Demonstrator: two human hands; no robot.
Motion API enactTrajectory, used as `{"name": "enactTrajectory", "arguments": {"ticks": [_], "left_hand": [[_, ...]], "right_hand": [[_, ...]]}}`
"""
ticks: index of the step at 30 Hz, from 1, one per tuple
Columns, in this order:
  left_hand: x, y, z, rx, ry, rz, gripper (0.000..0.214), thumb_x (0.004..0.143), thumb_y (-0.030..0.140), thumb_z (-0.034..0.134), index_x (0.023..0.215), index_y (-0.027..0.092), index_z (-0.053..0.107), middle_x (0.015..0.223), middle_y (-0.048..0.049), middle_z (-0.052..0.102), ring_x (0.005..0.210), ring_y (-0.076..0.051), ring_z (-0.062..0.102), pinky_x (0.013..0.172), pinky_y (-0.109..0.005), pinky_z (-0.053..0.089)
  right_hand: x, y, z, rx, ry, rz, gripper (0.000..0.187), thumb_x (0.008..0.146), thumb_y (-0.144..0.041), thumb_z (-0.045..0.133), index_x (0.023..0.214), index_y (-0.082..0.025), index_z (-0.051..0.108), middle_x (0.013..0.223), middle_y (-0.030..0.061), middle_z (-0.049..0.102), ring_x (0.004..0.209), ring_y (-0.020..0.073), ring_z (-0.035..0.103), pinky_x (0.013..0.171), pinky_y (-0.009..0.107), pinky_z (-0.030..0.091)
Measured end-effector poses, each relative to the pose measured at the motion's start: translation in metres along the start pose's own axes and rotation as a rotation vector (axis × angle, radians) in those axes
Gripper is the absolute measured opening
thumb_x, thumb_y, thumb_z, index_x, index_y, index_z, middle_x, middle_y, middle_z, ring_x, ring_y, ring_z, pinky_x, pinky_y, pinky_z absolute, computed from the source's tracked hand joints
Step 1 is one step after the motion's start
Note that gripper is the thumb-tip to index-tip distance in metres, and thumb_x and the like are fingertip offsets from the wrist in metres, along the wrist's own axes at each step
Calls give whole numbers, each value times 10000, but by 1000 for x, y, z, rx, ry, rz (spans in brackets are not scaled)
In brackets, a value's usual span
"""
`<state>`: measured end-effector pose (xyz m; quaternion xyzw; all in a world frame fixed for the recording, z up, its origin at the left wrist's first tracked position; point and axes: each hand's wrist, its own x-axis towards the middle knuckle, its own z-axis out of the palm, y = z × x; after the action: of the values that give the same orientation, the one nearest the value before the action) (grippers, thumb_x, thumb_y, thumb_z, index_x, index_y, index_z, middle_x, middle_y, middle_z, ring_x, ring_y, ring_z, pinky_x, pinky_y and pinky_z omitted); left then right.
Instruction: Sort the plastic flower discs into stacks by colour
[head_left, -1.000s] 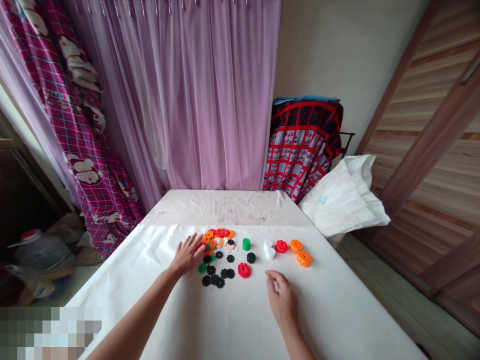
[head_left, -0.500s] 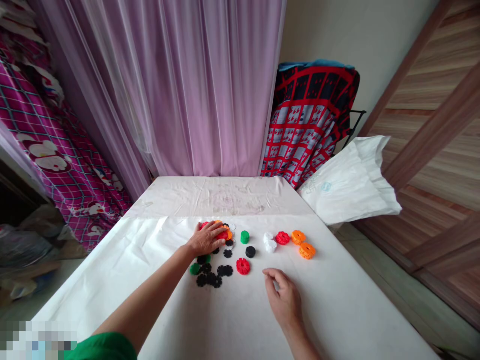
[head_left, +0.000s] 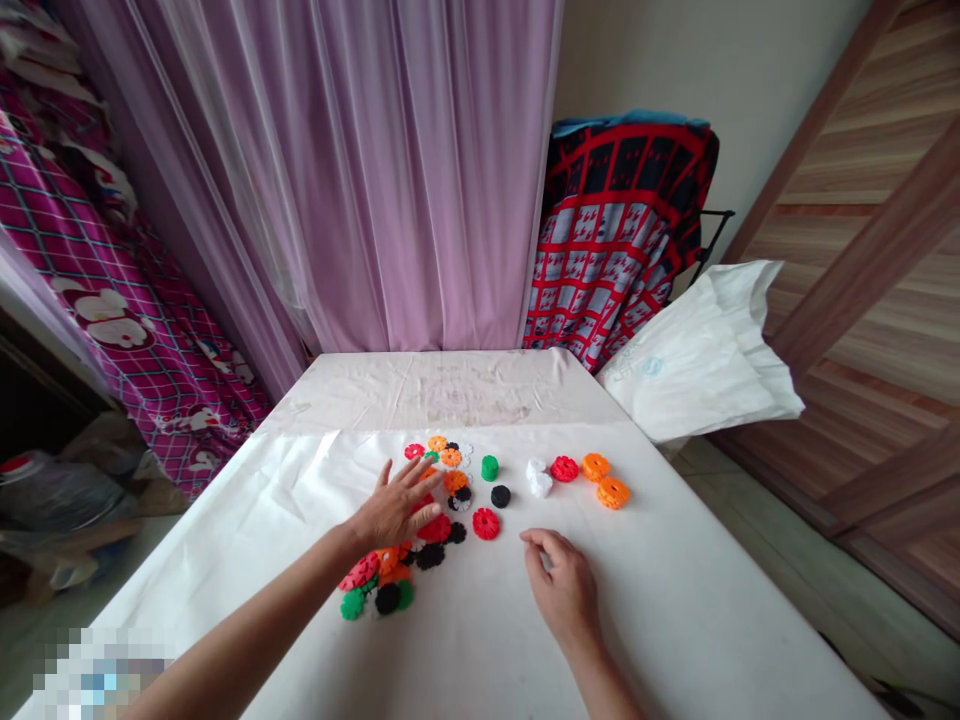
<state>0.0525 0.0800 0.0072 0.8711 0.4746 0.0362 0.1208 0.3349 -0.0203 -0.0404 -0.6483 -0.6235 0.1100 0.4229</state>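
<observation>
My left hand is spread flat, its fingers apart, over a loose heap of notched plastic discs. Beneath and around it lie red discs, orange discs and black discs. By the wrist sit a green disc and another black disc. My right hand rests on the table with loosely curled fingers, and nothing shows in it. Closest to it is a red stack. A black stack and a green stack stand farther back.
White stacks, a red stack and two orange stacks stand at the right on the white-covered table. A white bag leans at the table's right edge. Purple curtains hang behind.
My left hand has drawn back toward me and left, fingers spread wider. Discs once under it now show, and several lie nearer me. My right hand has hardly moved.
</observation>
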Motion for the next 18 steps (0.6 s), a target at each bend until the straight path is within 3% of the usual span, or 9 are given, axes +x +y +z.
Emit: {"name": "enactTrajectory", "arguments": {"ticks": [5, 8, 11, 15, 18], "left_hand": [[90, -5, -19, 32, -51, -89, 665, 943, 666, 233, 1530, 369, 331, 1666, -64, 206, 1522, -346, 154, 1159, -691, 85], [113, -6, -11, 28, -112, -77, 597, 955, 627, 263, 1492, 402, 393, 1645, -43, 278, 1507, -330, 211, 1154, -680, 141], [101, -6, -3, 29, -134, -37, 570, 974, 577, 261, 1503, 398, 376, 1655, -31, 249, 1518, -307, 185, 1179, -638, 128], [60, -3, -2, 29, -145, 48, 553, 982, 563, 264, 1493, 400, 399, 1652, -24, 258, 1514, -293, 202, 1199, -590, 141], [33, 2, -2, 18, -107, 114, 568, 984, 568, 252, 1500, 380, 397, 1641, -55, 285, 1504, -319, 224, 1185, -621, 167]], "right_hand": [[-1, -1, -1, 7, -12, 1, 298, 857, -300, 439, 849, -231, 728, 892, 80, 765, 829, 211, 710, 797, 326, 534], [-1, -2, -2, 2, -14, 1, 301, 862, -297, 434, 852, -230, 727, 889, 81, 765, 830, 216, 706, 796, 332, 530], [-1, -3, -2, -8, -25, -5, 308, 865, -289, 423, 863, -227, 725, 896, 81, 764, 841, 216, 705, 803, 331, 524], [0, -2, -1, -11, -22, -12, 304, 862, -274, 421, 867, -221, 721, 898, 72, 761, 834, 208, 704, 801, 325, 516], [1, 1, 1, -18, -16, -10, 301, 863, -261, 419, 876, -220, 717, 903, 63, 760, 842, 206, 703, 808, 324, 510]]}}
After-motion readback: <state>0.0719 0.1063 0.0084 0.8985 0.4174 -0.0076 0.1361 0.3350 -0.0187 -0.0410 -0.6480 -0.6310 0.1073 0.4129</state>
